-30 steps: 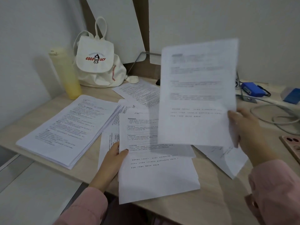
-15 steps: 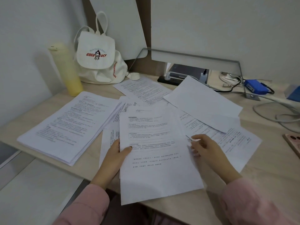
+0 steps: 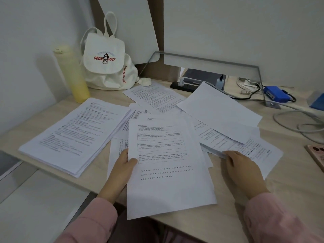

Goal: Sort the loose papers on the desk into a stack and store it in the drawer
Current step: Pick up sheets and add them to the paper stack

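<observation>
Loose printed papers lie spread over the wooden desk (image 3: 289, 186). A thick stack (image 3: 73, 135) rests at the left. In the middle a small pile (image 3: 168, 165) overhangs the front edge; my left hand (image 3: 124, 165) holds its left edge, thumb on top. My right hand (image 3: 240, 165) grips the near edge of a thin bundle of sheets (image 3: 245, 146) on the right, lifting it slightly. A blank sheet (image 3: 217, 109) lies over that bundle, and another printed sheet (image 3: 154, 97) sits further back. No drawer is in view.
A yellow bottle (image 3: 73, 76) and a white "Good Luck" bag (image 3: 107, 62) stand at the back left. A power strip (image 3: 185, 85), cables (image 3: 298, 123) and a blue device (image 3: 276, 95) are at the back right. A pink phone (image 3: 317, 155) lies at the right edge.
The sheet my right hand held up a second ago now lies on the middle pile. My right hand then moved right and took hold of the bundle's edge. The left hand stayed put.
</observation>
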A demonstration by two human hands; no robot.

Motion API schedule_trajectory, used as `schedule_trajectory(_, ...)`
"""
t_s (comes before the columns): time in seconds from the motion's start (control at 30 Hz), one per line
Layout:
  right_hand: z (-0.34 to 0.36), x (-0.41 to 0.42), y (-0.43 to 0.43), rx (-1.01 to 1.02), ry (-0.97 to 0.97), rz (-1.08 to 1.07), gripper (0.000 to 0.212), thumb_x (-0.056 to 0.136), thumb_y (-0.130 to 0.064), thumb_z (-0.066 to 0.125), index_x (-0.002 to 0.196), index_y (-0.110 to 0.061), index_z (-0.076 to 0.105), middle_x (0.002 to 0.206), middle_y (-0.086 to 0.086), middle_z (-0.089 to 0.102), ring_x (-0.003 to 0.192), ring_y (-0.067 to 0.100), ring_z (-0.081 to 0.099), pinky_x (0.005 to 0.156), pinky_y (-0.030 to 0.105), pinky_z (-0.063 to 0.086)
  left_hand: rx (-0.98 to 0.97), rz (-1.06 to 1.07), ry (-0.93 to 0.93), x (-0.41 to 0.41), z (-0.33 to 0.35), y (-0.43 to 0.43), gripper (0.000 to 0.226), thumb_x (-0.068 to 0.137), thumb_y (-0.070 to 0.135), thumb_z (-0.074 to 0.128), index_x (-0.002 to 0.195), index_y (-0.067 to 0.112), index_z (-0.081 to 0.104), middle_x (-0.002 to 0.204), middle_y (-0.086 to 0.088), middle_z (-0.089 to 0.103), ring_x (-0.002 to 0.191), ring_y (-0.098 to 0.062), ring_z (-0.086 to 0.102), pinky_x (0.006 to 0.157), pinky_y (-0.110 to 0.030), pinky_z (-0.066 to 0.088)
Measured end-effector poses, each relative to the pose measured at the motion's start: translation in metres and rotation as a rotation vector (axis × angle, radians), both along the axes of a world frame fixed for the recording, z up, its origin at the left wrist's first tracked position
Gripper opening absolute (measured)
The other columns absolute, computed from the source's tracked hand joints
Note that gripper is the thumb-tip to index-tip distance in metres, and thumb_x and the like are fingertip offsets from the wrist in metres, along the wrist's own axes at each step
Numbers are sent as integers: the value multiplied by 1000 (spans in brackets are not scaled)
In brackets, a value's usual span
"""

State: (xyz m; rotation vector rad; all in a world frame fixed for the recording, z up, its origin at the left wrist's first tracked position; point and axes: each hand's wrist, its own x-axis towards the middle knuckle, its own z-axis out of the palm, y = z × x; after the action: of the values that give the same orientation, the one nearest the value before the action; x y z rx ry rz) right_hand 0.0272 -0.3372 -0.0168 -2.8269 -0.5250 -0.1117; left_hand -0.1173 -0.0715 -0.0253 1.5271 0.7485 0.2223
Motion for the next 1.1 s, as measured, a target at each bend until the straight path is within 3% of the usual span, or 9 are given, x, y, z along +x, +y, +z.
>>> schedule_trajectory(0.1,5,4,-2,189,13,-73,24,95,-13,41,79,-11,59,80,13,64,66,25,49,56,30,31,1,25,-12,0,-1,1,38,93,6,43,130,19,44,118,-1,58,100,-16,58,82,-29,48)
schedule_trajectory(0.2,12,3,-5,438,44,-156,29,94,-13,44,69,-6,56,66,14,57,61,26,48,55,34,32,-11,52,-16,0,-2,3,39,93,5,42,130,20,43,117,-1,58,103,-18,57,83,-30,47)
schedule_trajectory(0.37,24,-8,0,704,-93,-126,32,90,-8,45,60,-18,44,52,1,38,48,11,36,47,19,28,-9,46,6,1,-3,3,38,93,5,43,128,20,43,119,-3,59,107,-22,57,90,-36,47)
schedule_trajectory(0.53,32,-22,13,783,-159,186,14,89,-13,50,83,-13,62,68,-2,57,66,6,51,54,9,35,-43,40,-4,1,-2,5,33,93,5,44,119,24,46,114,-3,61,95,-16,60,81,-32,49)
schedule_trajectory(0.7,19,-32,24,694,-178,402,23,82,-21,43,87,-13,65,86,-9,65,83,5,57,70,7,41,-69,18,-19,-2,-1,6,38,93,5,45,130,14,44,118,-7,60,95,-19,61,77,-29,49)
schedule_trajectory(0.9,2,-20,14,582,-299,257,20,82,-18,50,75,-19,68,118,3,55,116,20,41,105,14,19,-69,7,-40,-4,0,5,39,92,7,46,129,22,48,121,-2,60,100,-13,61,77,-27,49)
schedule_trajectory(1.0,-4,-12,4,676,-47,117,40,85,-1,57,68,-36,67,135,-4,40,128,9,24,109,26,14,-83,-1,-50,-3,2,4,40,93,4,45,131,19,47,122,-4,60,103,-17,60,77,-25,48)
schedule_trajectory(1.07,1,-11,-1,848,172,98,44,87,3,52,67,-34,67,137,-7,41,127,1,32,109,31,30,-104,-1,-57,-3,3,5,41,93,3,44,131,18,47,121,-5,61,101,-18,60,76,-25,48)
schedule_trajectory(1.1,5,-11,-3,933,246,103,45,88,4,49,64,-29,67,136,-5,44,121,-6,40,101,23,41,-113,-2,-58,-3,3,5,41,93,3,44,130,18,48,119,-5,61,97,-17,61,74,-26,49)
